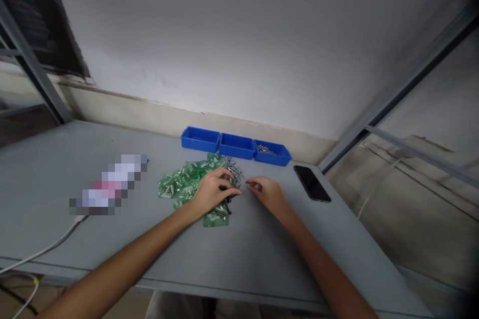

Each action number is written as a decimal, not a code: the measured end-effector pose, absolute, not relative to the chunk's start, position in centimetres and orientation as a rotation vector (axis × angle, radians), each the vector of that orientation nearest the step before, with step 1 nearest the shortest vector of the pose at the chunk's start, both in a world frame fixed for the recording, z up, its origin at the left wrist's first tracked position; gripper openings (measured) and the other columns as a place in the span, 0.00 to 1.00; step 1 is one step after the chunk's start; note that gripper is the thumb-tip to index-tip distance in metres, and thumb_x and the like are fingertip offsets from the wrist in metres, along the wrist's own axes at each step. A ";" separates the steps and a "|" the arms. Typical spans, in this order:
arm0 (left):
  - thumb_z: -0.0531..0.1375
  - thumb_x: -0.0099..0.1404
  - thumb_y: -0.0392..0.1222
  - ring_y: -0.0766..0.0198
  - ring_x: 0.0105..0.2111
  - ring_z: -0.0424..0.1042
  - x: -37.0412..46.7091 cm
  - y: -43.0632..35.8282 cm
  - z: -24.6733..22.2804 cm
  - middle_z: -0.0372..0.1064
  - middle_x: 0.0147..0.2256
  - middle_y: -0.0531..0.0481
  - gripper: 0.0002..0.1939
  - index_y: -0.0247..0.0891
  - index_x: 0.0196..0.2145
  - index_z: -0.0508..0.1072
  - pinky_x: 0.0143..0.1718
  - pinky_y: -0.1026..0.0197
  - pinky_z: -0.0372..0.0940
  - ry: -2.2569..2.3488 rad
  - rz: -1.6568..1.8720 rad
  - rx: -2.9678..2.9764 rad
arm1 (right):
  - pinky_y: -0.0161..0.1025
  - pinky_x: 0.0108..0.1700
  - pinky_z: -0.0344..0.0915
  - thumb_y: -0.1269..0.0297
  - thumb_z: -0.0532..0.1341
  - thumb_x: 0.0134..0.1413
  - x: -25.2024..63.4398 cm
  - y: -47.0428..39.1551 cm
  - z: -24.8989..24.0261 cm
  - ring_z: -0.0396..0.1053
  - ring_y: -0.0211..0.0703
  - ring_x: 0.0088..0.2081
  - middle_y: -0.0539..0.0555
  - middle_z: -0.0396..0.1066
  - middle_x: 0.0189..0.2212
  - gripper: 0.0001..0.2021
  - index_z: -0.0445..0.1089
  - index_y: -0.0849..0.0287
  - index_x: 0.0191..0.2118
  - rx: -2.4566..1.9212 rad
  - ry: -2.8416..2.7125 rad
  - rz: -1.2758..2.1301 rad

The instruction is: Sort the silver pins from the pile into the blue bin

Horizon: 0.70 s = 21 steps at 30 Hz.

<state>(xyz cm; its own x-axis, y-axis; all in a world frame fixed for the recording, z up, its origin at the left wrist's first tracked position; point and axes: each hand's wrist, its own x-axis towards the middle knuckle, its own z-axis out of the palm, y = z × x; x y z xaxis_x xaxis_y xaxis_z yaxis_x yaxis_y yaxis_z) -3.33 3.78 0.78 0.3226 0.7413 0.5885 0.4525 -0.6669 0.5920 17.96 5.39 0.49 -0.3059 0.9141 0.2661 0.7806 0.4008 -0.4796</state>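
Note:
Several small green plastic bags (184, 178) with metal parts in them lie in a pile on the grey table. Loose metal screws or pins (234, 169) are heaped at the pile's right side. My left hand (215, 188) rests over the right part of the bags, its thumb and fingers apart, with nothing visible between them. Just right of the loose metal pieces is my right hand (265, 191), thumb and forefinger brought together at the tips. Whatever may be between those fingertips is too small to make out.
Three blue trays (237, 146) stand in a row by the wall; the right one holds metal pieces. A black phone (312, 183) lies at the right. On the left is a pixelated object (110, 187) with a white cable (48, 249). Metal posts flank the table (123, 239).

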 end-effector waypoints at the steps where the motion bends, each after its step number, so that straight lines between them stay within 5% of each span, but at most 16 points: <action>1: 0.62 0.56 0.46 0.60 0.39 0.69 -3.1 3.5 0.8 0.69 0.37 0.48 0.10 0.39 0.23 0.77 0.42 0.57 0.63 1.048 1.277 2.273 | 0.40 0.40 0.62 0.62 0.57 0.52 18.1 5.4 0.6 0.69 0.43 0.35 0.55 0.73 0.36 0.12 0.73 0.56 0.42 -1.445 -2.121 0.370; 5: 0.61 0.58 0.44 0.60 0.40 0.68 -2.2 2.6 0.7 0.69 0.38 0.47 0.08 0.39 0.26 0.77 0.42 0.56 0.63 0.998 1.248 2.284 | 0.40 0.41 0.63 0.60 0.53 0.56 17.6 4.6 2.0 0.68 0.42 0.37 0.55 0.72 0.41 0.14 0.70 0.57 0.44 -1.318 -1.915 0.608; 13: 0.69 0.46 0.46 0.60 0.35 0.69 -1.6 1.8 0.8 0.66 0.36 0.47 0.14 0.35 0.16 0.70 0.36 0.58 0.65 1.093 1.241 2.221 | 0.36 0.34 0.64 0.57 0.59 0.49 16.5 3.0 3.8 0.69 0.39 0.32 0.53 0.73 0.34 0.14 0.72 0.59 0.39 -1.237 -1.678 0.972; 21: 0.61 0.58 0.44 0.61 0.37 0.68 -1.6 2.0 0.8 0.66 0.35 0.47 0.08 0.37 0.27 0.74 0.40 0.57 0.65 1.035 1.428 2.158 | 0.31 0.24 0.60 0.56 0.61 0.47 15.0 2.1 3.1 0.65 0.34 0.23 0.51 0.72 0.27 0.12 0.72 0.59 0.36 -1.155 -1.617 1.144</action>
<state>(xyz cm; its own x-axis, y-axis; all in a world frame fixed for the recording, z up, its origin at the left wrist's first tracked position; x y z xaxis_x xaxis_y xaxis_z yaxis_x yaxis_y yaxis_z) -1.59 1.97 0.79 0.2237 0.7349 0.6402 0.3797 -0.6707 0.6372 15.03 2.08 3.13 -0.2394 0.9644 0.1119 0.2155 0.1652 -0.9624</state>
